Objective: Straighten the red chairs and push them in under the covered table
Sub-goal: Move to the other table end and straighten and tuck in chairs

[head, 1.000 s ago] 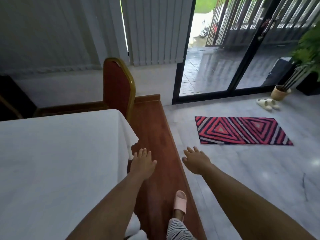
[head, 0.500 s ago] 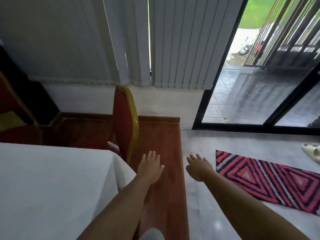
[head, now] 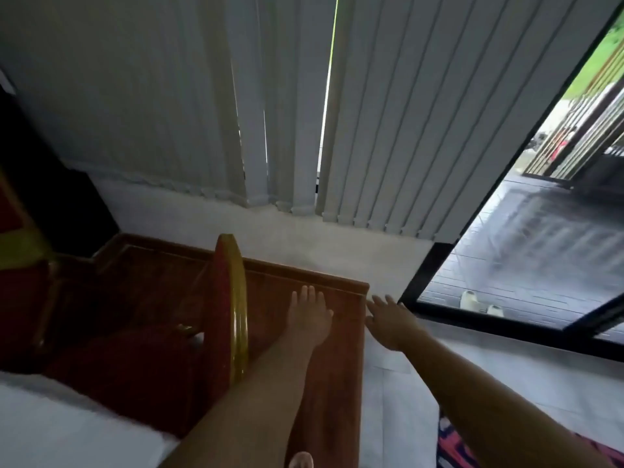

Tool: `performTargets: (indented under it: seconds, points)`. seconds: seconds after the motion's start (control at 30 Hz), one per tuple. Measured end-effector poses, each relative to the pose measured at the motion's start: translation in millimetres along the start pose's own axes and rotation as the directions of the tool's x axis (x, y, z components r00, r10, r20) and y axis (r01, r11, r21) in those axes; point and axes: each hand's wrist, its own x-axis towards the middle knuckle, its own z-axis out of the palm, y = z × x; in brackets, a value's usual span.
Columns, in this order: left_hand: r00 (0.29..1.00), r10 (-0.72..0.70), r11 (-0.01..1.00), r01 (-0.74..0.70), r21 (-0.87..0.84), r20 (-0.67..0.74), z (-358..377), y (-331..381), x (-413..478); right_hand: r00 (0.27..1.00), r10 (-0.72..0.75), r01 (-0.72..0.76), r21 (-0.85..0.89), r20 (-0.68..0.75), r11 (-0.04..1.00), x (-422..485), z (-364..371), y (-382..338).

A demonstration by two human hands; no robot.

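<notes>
Moved: view has swung closer, so the red chair (head: 233, 309) now sits edge-on right by the left forearm, seat in sight.
Left hand (head: 309, 319): flat, fingers loosely spread, over the wooden platform (head: 331, 366), just right of the chair's gold frame, gripping nothing.
Right hand (head: 391, 320): spread too, empty, hanging past the platform's right edge over the pale floor.
Chair spot: seat against the white covered table's (head: 67, 430) far edge.
Second red chair (head: 20, 265): far left, blurry.
Backdrop: vertical blinds (head: 388, 113), glass door (head: 526, 265).

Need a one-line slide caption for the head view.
Both hands, left and right, open and empty, reach past the red chair standing beside the covered table.
</notes>
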Motion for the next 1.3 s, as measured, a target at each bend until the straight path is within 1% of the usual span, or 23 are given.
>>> performTargets:
  seconds: [0.13,0.23,0.37,0.57,0.63,0.77,0.87,1.03,1.17,1.23,1.3]
  points:
    - [0.999,-0.037,0.999,0.037,0.002,0.023,-10.6,-6.7,54.7,0.998,-0.017,0.018,-0.015,0.063,1.0,58.6,-20.1,20.9]
    - [0.992,-0.119,0.993,0.12,-0.017,0.027,-17.5,-16.0,105.6,0.995,-0.068,0.067,0.016,0.073,0.998,106.0,-42.0,36.4]
    - [0.973,-0.226,0.973,0.227,-0.045,0.038,-31.3,-24.2,164.2,0.987,-0.132,0.133,-0.012,0.088,0.991,182.8,-66.0,62.9]
    - [0.938,-0.344,0.937,0.34,-0.085,-0.038,-69.6,-46.2,228.4,0.976,-0.21,0.214,-0.092,0.053,0.972,282.5,-115.0,83.6]
    - [0.916,-0.401,0.913,0.396,-0.099,-0.031,-79.0,-59.7,236.2,0.967,-0.247,0.254,-0.116,0.069,0.96,306.7,-127.3,79.2]
    - [0.837,-0.547,0.832,0.543,-0.113,-0.004,-95.2,-95.8,245.3,0.914,-0.402,0.407,-0.147,0.063,0.902,343.5,-149.8,49.2]
    - [0.805,-0.593,0.8,0.583,-0.14,-0.032,-105.7,-116.5,256.9,0.874,-0.483,0.485,-0.174,0.06,0.857,372.8,-172.2,22.5]
    - [0.739,-0.674,0.731,0.665,-0.15,-0.012,-113.9,-161.4,269.8,0.793,-0.603,0.604,-0.229,0.085,0.763,424.2,-199.4,-36.6]
    - [0.676,-0.737,0.664,0.726,-0.181,0.006,-121.2,-213.4,288.2,0.737,-0.67,0.661,-0.304,0.092,0.686,473.5,-223.1,-98.2]
    - [0.632,-0.775,0.617,0.761,-0.202,0.014,-122.7,-247.3,299.4,0.695,-0.713,0.701,-0.312,0.093,0.642,502.2,-231.6,-131.0]
    - [0.59,-0.806,0.567,0.79,-0.235,0.039,-127.2,-281.8,311.4,0.667,-0.737,0.731,-0.284,0.108,0.62,529.9,-241.1,-163.6]
